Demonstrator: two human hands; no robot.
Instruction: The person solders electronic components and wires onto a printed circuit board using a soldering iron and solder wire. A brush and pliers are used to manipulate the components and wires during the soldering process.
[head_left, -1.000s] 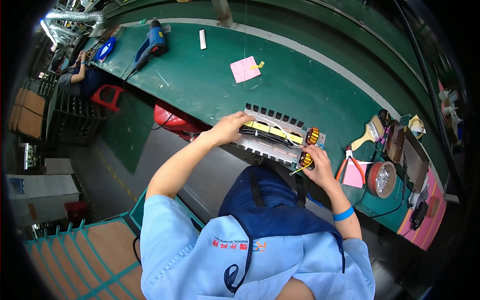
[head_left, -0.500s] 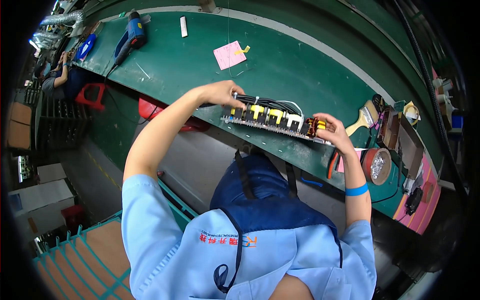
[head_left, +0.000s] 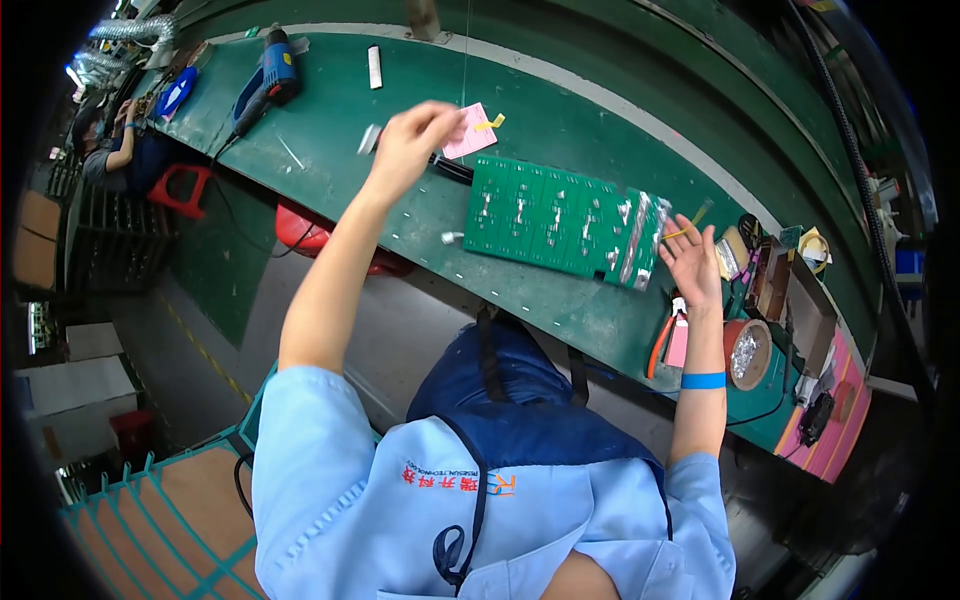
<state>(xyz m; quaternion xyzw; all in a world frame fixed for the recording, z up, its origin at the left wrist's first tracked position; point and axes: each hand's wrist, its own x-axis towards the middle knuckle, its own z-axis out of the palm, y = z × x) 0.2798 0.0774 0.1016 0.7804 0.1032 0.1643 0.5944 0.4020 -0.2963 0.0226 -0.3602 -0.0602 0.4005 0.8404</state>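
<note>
A green circuit board (head_left: pixel 550 222) lies on the bench with its soldered side up; the parts beneath it are hidden. Past its left end, black cables (head_left: pixel 455 170) stick out, with one white connector (head_left: pixel 369 139) by my left wrist and another (head_left: pixel 452 238) near the board's lower left corner. My left hand (head_left: pixel 415 138) is raised over the cables, off the board, fingers loosely bent and seemingly holding nothing. Beside the board's right end, my right hand (head_left: pixel 692 265) is open, fingers spread and palm showing, with a thin yellow strip (head_left: pixel 690 230) by its fingertips.
A pink card (head_left: pixel 466 135) lies behind the board. Pliers with orange handles (head_left: pixel 660 340), a roll (head_left: pixel 746 353), a brush (head_left: pixel 735 252) and an open box (head_left: pixel 800 300) crowd the right. A blue heat gun (head_left: pixel 275 70) lies far left, where another person (head_left: pixel 115 150) sits.
The board has been turned over from its edge and laid down, soldered side up. Both hands have let go; the left has moved up and left, the right has opened beside it.
</note>
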